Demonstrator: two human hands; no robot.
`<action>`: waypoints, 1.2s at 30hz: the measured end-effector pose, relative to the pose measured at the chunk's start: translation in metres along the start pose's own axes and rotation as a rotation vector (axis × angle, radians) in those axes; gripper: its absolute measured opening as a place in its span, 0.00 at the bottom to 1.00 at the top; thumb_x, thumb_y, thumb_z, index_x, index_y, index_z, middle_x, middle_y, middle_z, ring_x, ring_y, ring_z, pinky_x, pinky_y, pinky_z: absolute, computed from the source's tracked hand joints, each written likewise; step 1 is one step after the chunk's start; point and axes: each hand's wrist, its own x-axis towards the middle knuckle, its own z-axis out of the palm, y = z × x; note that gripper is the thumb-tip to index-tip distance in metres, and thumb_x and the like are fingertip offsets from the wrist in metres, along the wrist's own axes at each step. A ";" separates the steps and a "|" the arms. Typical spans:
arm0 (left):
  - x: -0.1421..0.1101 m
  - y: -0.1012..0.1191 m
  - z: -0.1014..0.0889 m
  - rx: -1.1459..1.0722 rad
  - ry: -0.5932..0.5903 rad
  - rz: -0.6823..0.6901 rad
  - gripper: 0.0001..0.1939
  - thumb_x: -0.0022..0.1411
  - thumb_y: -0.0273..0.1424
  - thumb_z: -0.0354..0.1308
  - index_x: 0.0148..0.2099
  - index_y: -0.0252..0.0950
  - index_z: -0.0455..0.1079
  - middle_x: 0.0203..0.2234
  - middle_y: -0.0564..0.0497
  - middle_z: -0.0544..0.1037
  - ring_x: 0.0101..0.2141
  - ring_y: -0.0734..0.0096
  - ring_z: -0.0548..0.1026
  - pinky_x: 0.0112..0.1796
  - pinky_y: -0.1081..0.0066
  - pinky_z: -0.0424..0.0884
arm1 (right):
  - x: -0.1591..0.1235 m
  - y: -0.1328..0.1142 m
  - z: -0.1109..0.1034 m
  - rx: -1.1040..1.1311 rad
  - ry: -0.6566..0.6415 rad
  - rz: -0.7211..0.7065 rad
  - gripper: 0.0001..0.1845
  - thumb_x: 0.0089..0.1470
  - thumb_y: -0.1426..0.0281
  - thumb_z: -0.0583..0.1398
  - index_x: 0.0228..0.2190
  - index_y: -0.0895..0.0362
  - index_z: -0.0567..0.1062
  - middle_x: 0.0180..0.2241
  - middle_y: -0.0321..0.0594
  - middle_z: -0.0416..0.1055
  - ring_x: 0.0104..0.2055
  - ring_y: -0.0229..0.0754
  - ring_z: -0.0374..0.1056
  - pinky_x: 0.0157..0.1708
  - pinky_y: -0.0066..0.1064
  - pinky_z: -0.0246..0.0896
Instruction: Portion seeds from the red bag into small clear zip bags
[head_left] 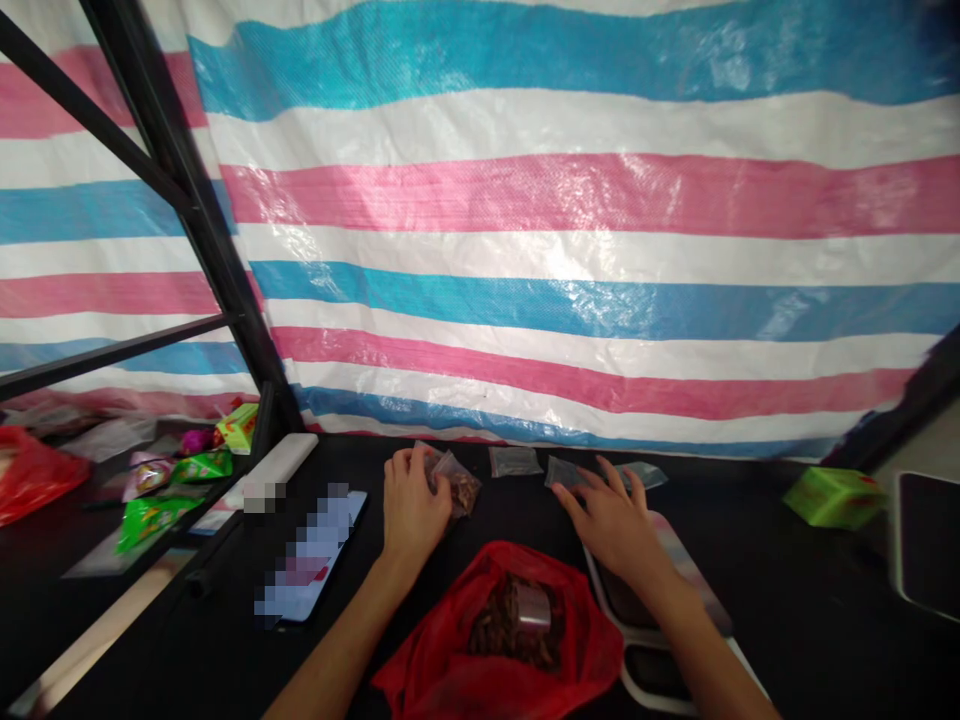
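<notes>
Left hand: clenched, grasping a small clear plastic bag at its top.
Small bag: just right of the left hand, holding brown pieces; probably light, soft and slippery, best held at the upper edge.
Red plastic bag: between and behind the hands, holding more pieces.
Right hand: open, fingertips on a flat clear bag.

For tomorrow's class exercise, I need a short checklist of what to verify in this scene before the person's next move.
1. Left hand holds a small clear plastic bag of brown pieces: ok.
2. That bag's top is sealed: cannot tell.
3. Right hand touches a second clear bag: ok.
4. Red plastic bag lies open, with brown pieces showing: ok.
5. Phone lies apart from both hands: ok.
</notes>
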 end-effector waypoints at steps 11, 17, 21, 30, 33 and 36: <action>-0.009 0.018 -0.001 -0.584 -0.142 0.120 0.16 0.68 0.35 0.58 0.57 0.40 0.69 0.49 0.44 0.76 0.51 0.59 0.74 0.54 0.57 0.70 | 0.009 -0.037 -0.026 0.752 -0.014 -0.135 0.20 0.70 0.60 0.53 0.57 0.51 0.76 0.60 0.45 0.72 0.61 0.49 0.68 0.63 0.47 0.62; -0.008 0.017 0.008 -1.051 -0.393 -0.147 0.28 0.67 0.46 0.59 0.63 0.37 0.67 0.57 0.37 0.76 0.56 0.55 0.75 0.57 0.56 0.69 | -0.009 -0.074 -0.046 0.736 -0.195 -0.368 0.26 0.68 0.63 0.57 0.66 0.47 0.66 0.66 0.43 0.65 0.67 0.49 0.63 0.67 0.48 0.59; -0.004 0.017 0.008 -1.241 -0.491 -0.219 0.29 0.67 0.48 0.60 0.62 0.35 0.69 0.56 0.37 0.78 0.54 0.55 0.77 0.55 0.58 0.72 | -0.013 -0.077 -0.045 0.656 -0.206 -0.402 0.29 0.68 0.62 0.58 0.67 0.47 0.64 0.68 0.41 0.63 0.68 0.50 0.62 0.67 0.47 0.59; -0.007 0.021 0.013 -1.234 -0.474 -0.328 0.31 0.60 0.48 0.67 0.59 0.36 0.73 0.51 0.39 0.81 0.52 0.55 0.79 0.53 0.60 0.74 | -0.012 -0.080 -0.052 0.605 -0.142 -0.408 0.24 0.65 0.66 0.62 0.62 0.48 0.71 0.58 0.43 0.74 0.58 0.50 0.70 0.60 0.46 0.65; -0.005 0.022 0.012 -1.348 -0.458 -0.446 0.32 0.60 0.49 0.66 0.59 0.36 0.72 0.46 0.41 0.83 0.47 0.59 0.81 0.49 0.63 0.75 | -0.012 -0.082 -0.049 0.591 -0.110 -0.379 0.21 0.66 0.70 0.59 0.59 0.47 0.73 0.53 0.42 0.78 0.52 0.48 0.73 0.54 0.44 0.68; -0.002 0.021 0.009 -1.451 -0.393 -0.511 0.31 0.60 0.48 0.68 0.59 0.37 0.71 0.46 0.43 0.83 0.46 0.61 0.82 0.49 0.64 0.75 | -0.012 -0.082 -0.045 0.596 -0.104 -0.404 0.21 0.66 0.72 0.58 0.57 0.47 0.75 0.53 0.40 0.77 0.53 0.47 0.73 0.55 0.43 0.66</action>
